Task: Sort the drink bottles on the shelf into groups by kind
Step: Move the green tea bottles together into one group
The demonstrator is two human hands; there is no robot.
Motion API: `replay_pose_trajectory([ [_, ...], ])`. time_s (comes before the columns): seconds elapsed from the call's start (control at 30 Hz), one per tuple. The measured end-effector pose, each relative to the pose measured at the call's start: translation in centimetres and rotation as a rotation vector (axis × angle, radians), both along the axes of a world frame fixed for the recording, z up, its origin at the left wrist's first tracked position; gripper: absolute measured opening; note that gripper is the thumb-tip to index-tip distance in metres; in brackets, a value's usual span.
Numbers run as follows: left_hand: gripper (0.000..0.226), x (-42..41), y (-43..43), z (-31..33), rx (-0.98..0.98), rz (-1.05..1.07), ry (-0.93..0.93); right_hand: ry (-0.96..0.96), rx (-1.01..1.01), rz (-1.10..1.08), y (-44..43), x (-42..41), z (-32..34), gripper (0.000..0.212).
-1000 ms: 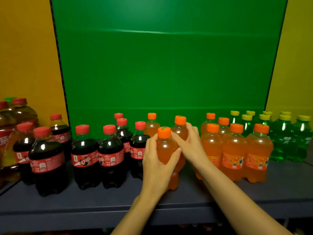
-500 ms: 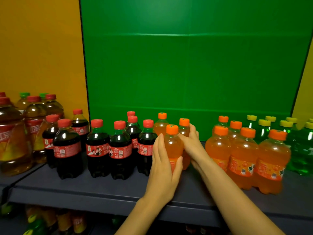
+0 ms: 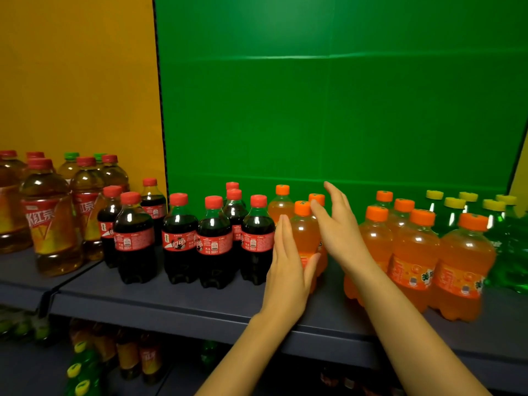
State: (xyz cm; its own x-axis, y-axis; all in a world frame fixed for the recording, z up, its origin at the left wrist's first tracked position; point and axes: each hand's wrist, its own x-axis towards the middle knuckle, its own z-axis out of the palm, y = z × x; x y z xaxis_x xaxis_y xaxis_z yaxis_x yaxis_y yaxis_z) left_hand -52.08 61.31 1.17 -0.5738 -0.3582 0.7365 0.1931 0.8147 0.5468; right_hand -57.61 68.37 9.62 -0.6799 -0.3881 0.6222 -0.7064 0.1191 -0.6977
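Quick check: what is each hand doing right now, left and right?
Left hand: open, straight fingers against the front orange bottle.
Right hand: open, fingers spread, holding nothing.

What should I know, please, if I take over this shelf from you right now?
Left hand: open, flat against the front orange bottle. Right hand: open, holding nothing.
Done: cola bottles and green bottles each stand grouped.
To do: that bottle and two more orange bottles stand beside the cola, apart from the orange group; join them.
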Motion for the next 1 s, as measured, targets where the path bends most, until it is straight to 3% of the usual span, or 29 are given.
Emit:
replay_pose_trajectory([
  [0.2, 0.076, 0.4, 0.0, 0.7, 0.009, 0.019, -0.072, 0.287, 0.076, -0.071, 0.1, 1.1, 0.5, 0.037],
  [0.3, 0.062, 2.8, -1.1, 1.7, -0.004, 0.028, -0.029, 0.385, 0.121, -0.052, -0.3, 2.1, 1.1, 0.036],
  [0.37, 0.042, 5.5, -2.7, 2.4, -0.126, 0.132, 0.044, 0.431, 0.136, -0.034, -0.8, 3.2, 1.7, 0.037],
  [0.47, 0.026, 11.1, -6.4, 3.5, -0.269, 0.324, 0.087, 0.455, 0.175, 0.038, -2.3, 5.4, 2.0, 0.032],
  [0.73, 0.029, 28.7, -19.5, 3.9, -0.315, 0.74, -0.069, 0.465, 0.263, 0.197, -9.6, 13.3, 0.4, 0.029],
  [0.87, 0.004, 36.2, -25.0, 3.2, -0.247, 0.832, -0.167, 0.405, 0.274, 0.252, -14.8, 17.6, -1.6, 0.019],
  [1.0, 0.003, 41.5, -30.0, 2.3, -0.261, 0.829, -0.288, 0.361, 0.273, 0.26, -19.8, 21.6, -3.1, 0.02],
])
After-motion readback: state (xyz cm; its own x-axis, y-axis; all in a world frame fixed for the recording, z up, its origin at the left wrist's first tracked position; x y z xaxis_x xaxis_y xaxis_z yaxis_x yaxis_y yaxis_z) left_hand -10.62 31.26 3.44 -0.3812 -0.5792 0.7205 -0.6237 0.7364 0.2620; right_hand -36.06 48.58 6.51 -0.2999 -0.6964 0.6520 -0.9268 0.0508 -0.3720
